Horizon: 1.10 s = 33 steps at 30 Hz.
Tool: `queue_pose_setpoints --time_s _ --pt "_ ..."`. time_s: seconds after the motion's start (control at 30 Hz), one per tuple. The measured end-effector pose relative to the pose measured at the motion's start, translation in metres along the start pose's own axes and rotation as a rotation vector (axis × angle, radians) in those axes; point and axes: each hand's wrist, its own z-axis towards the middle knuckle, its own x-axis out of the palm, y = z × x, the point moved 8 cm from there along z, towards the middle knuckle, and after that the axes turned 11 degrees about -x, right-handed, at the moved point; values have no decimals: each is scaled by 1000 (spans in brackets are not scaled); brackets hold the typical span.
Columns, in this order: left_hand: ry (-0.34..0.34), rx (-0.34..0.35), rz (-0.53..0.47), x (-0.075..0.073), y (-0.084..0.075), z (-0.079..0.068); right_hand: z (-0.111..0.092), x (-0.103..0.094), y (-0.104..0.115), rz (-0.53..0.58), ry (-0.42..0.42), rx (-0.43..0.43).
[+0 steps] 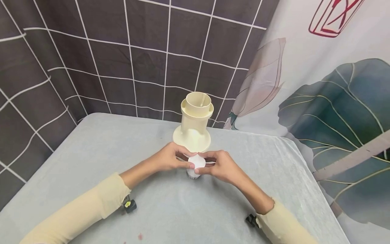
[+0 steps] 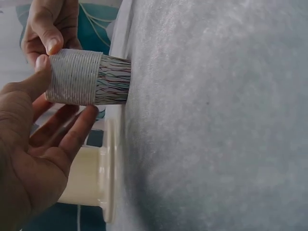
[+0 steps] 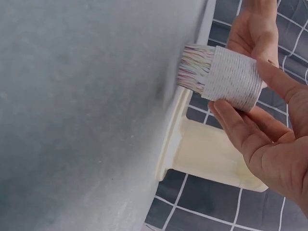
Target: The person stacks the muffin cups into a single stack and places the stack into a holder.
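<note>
Between both hands is a short stack of white paper cups (image 1: 196,160), upright, mouth up and close over the table. Its nested rims show as many pale rings in the left wrist view, and the lowest cup (image 2: 113,81) has thin wavy coloured lines. My left hand (image 1: 168,157) grips the stack's left side, thumb near the top rim and fingers along the far side. From the right, my right hand (image 1: 224,166) grips the same stack with thumb and fingers. Just behind the hands stands a cream plastic cylinder (image 1: 195,123) with a wide round base and an inner tube.
A pale grey cloth covers the table (image 1: 152,217). Behind it hangs a dark curtain (image 1: 149,64) with white grid lines, and a leaf-patterned cloth (image 1: 338,101) hangs at the right. Small black devices (image 1: 130,205) sit at both wrists.
</note>
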Motion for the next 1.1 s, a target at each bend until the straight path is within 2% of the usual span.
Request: queue_pose_setpoints --time_s 0.2,0.47,0.63,0.73,0.87,1.1 --pt "18 16 36 3 -4 -1 -4 -1 -1 -8 -11 -6" --pt "-91 -39 116 -3 2 -9 -2 1 -6 55 -11 -53" --pt "-29 -84 2 2 6 -11 0 2 -7 62 6 -115" --pt "-1 -107 -45 0 4 -10 2 1 -4 53 8 -136" --pt "-28 -93 -48 -12 -14 -7 8 -13 8 47 -9 -134" --pt "-72 -16 -77 -45 -79 3 30 -61 50 83 -62 -141"
